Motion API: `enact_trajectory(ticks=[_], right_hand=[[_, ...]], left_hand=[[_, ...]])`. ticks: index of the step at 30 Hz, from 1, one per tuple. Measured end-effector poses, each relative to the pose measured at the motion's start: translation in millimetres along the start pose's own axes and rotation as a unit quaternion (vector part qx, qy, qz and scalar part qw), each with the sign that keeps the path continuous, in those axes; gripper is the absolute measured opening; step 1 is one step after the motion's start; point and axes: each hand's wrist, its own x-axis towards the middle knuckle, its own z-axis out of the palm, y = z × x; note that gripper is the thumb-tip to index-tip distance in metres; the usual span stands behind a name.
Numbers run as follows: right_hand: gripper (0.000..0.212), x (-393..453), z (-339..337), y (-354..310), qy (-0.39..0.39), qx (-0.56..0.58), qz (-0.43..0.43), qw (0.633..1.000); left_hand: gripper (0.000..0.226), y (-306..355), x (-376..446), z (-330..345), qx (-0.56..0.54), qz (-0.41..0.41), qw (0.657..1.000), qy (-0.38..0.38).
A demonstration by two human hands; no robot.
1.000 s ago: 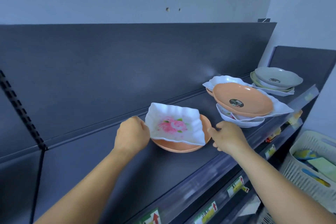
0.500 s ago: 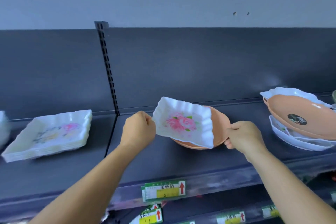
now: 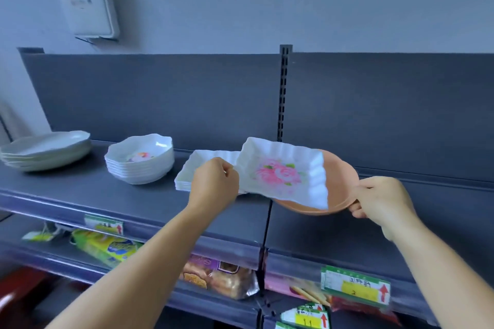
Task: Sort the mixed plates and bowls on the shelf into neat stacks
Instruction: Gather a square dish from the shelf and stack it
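Observation:
A white square ruffled plate with a pink rose print lies tilted on top of an orange round plate, both held above the dark shelf. My left hand pinches the square plate's left edge. My right hand grips the orange plate's right rim. Just behind my left hand sits a stack of matching white square plates. Further left stand a stack of white scalloped bowls and a stack of pale round plates.
A slotted upright post divides the shelf's back panel. A white box hangs on the wall above. Snack packets and price tags fill the lower shelves.
Both hands carried the two plates to the left along the shelf, past the upright post. The view swung left, so the sorted stacks came into sight and the mixed pile at the right left it.

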Motion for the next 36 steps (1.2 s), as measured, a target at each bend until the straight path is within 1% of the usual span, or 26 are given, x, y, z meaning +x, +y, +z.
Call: enact_trajectory(ticks=[4,10,13,17,20,23,26,30,34,36], right_hand=[[0.023,-8.4,41.3,-27.4,0.0,-0.003,-0.007,1.0],[0.027,-20.4,87.2,-58.4,0.045,-0.015,0.015,0.999],[0.027,-21.0,93.4,-63.9,0.081,-0.011,0.041,0.996],[0.029,-25.1,92.5,-68.3,0.145,0.004,0.088,0.986],[0.029,-28.3,88.5,-71.1,0.18,0.017,0.102,0.978],[0.029,-29.8,87.3,-74.8,0.197,0.039,0.108,0.974],[0.027,-30.4,89.6,-79.8,0.192,0.058,0.1,0.975],[0.025,-28.5,96.5,-85.3,0.163,0.058,0.086,0.981],[0.025,-23.8,104.6,-88.4,0.128,0.061,0.068,0.988],[0.025,-22.8,107.7,-90.7,0.111,0.059,0.055,0.991]], left_hand=[[0.017,-34.7,19.1,-37.7,0.01,-0.011,0.999,0.029],[0.027,-83.0,61.9,-81.2,0.02,-0.021,0.999,0.038],[0.033,-98.1,75.4,-90.5,0.03,-0.017,0.999,0.037],[0.035,-113.8,90.5,-95.0,0.048,-0.024,0.998,0.017],[0.035,-118.8,96.0,-92.2,0.062,-0.032,0.998,0.005],[0.032,-118.3,99.5,-81.7,0.057,-0.051,0.997,-0.007],[0.028,-111.8,101.3,-67.4,0.061,-0.066,0.996,-0.023],[0.011,-101.2,97.9,-50.7,0.074,-0.081,0.993,-0.032],[0.017,-96.2,93.5,-42.1,0.14,-0.066,0.987,-0.041],[0.012,-96.1,91.7,-40.9,0.177,-0.055,0.981,-0.051]])
